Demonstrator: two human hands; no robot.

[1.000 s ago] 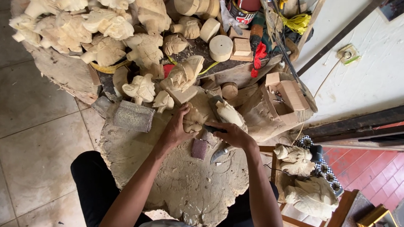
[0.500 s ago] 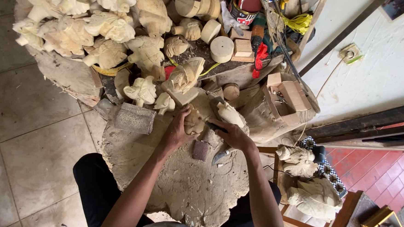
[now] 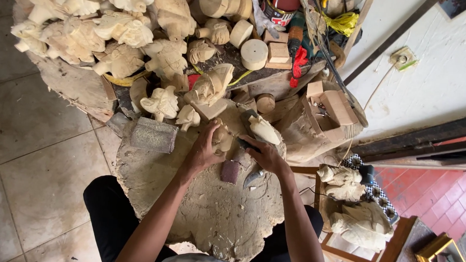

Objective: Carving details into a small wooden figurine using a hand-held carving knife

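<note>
Both hands' fingers grip: left (image 3: 204, 148) half-hides a small carving (image 3: 222, 138), right (image 3: 266, 155) an unclear tool.

Up at the top edge of the pile, a round tin can (image 3: 280, 7) stands upright, red on its upper part, with a white label band carrying dark and red print wrapped round its side. Just to the right of it, a crumpled yellow plastic bag (image 3: 340, 22) lies among the tools. Lower right, beside the carved stump, an open brown cardboard box (image 3: 332, 107) sits tilted, flaps up. No signs or screens show anywhere.
</note>
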